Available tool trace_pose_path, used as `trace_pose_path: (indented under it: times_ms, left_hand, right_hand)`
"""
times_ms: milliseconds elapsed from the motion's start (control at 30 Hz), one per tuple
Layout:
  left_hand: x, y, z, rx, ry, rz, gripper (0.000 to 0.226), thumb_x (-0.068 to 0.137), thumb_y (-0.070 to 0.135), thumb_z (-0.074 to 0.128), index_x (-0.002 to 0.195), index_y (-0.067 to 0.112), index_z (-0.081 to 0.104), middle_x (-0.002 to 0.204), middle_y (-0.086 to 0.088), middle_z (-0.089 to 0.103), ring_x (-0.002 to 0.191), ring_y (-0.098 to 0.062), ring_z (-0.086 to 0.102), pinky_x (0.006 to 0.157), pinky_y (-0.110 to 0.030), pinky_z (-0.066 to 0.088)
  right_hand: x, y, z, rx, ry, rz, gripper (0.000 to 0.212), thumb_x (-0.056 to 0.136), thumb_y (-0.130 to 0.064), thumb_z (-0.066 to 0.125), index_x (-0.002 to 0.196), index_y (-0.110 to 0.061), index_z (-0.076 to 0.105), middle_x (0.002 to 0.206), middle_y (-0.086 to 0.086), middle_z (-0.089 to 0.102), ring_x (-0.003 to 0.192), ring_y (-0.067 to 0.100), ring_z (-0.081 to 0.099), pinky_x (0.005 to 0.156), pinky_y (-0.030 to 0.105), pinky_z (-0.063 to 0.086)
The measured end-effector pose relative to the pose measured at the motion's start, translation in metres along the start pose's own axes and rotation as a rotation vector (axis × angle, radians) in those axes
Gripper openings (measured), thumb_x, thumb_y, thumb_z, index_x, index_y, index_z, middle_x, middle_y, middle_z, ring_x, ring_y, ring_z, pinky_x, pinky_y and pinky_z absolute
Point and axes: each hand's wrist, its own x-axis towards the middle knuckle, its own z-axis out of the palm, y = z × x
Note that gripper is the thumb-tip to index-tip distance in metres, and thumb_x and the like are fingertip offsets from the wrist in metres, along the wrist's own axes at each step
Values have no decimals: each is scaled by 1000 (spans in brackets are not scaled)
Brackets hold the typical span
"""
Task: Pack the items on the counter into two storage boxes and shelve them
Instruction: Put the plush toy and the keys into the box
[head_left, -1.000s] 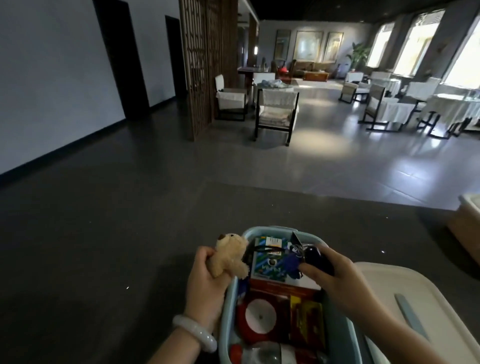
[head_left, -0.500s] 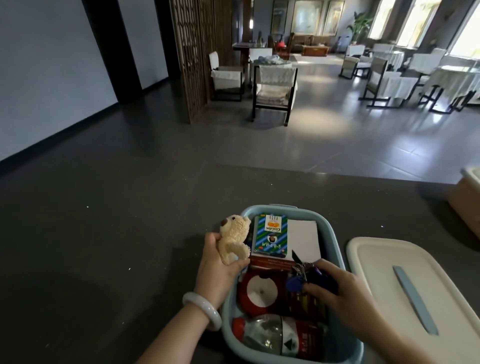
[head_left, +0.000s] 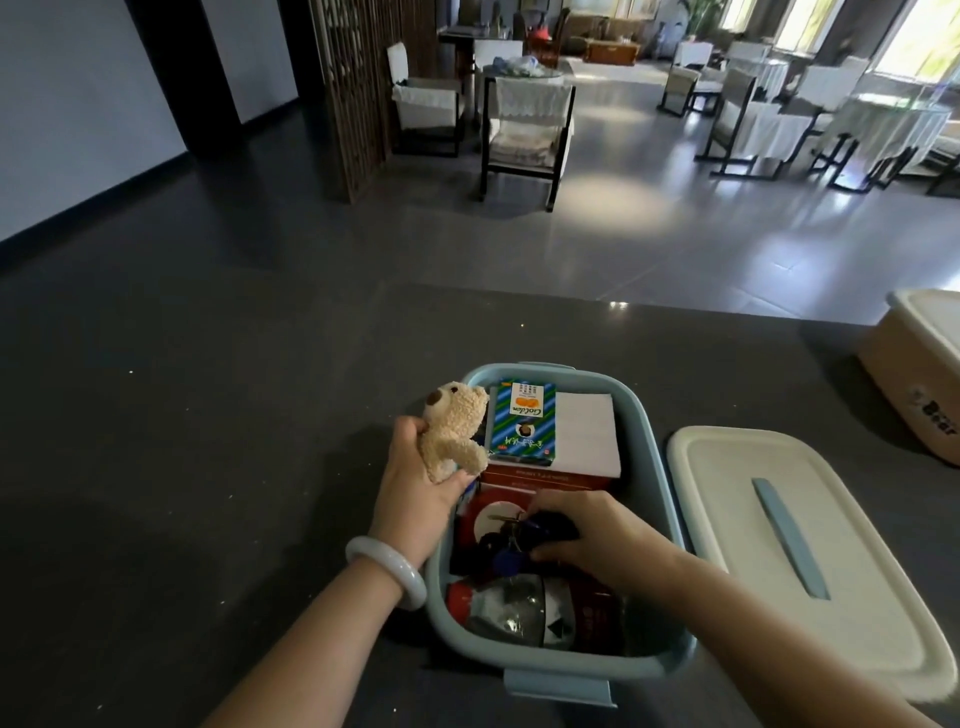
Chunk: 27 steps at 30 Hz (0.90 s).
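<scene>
A light blue storage box stands open on the dark counter in front of me. Inside lie a green striped carton, a white packet, a red box, a red-and-white round item and a plastic bottle. My left hand grips a small beige teddy bear at the box's left rim. My right hand is down inside the box, closed on a dark bunch of keys with blue tags. The box's white lid lies to the right.
A second, beige storage box with a white lid sits at the counter's far right edge. The dark counter stretches left. Beyond it are chairs, tables and a wooden screen on a tiled floor.
My right hand has carried the keys from the box's far end down into its middle. My left hand keeps the teddy bear at the rim. The view has tilted downward.
</scene>
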Motion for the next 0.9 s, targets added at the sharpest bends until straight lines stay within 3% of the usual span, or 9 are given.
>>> trace_pose_path:
  times_ms: [233,400,700,800,900]
  left_hand:
    - [2,-5,1,14,12,4,49,82,14,74,94,44,38,104,4,60,86,-6,64,55,-12,48]
    - [1,-5,1,16,20,27,49,82,11,74,92,42,38,100,1,60,82,-6,63,57,-8,47]
    - [1,-6,1,10,14,40,47,83,11,74,98,37,38,101,2,60,84,-5,63,58,-10,48]
    - [2,-7,2,11,20,35,48,82,10,74,95,40,38,100,1,60,81,-4,63,57,-8,47]
    - [2,-6,2,11,19,30,45,83,11,73,94,39,39,98,0,60,78,-4,63,57,-9,47]
  right_hand:
    - [3,18,5,-40,-140,212,38,79,-31,78,112,-38,62,102,-20,55,97,5,55,77,15,46]
    - [3,16,2,-1,-181,276,43,77,-29,80,114,-38,61,108,-16,58,98,7,57,76,17,49]
    - [-5,9,-2,-79,-156,260,48,79,-27,78,122,-35,58,101,-18,55,93,4,55,73,14,46]
    - [-9,6,-5,-129,-130,243,46,82,-25,75,124,-33,58,108,-12,58,92,5,56,74,14,47]
    - [-10,5,-10,-136,-116,237,40,85,-27,72,123,-30,61,105,-13,58,87,2,56,66,10,44]
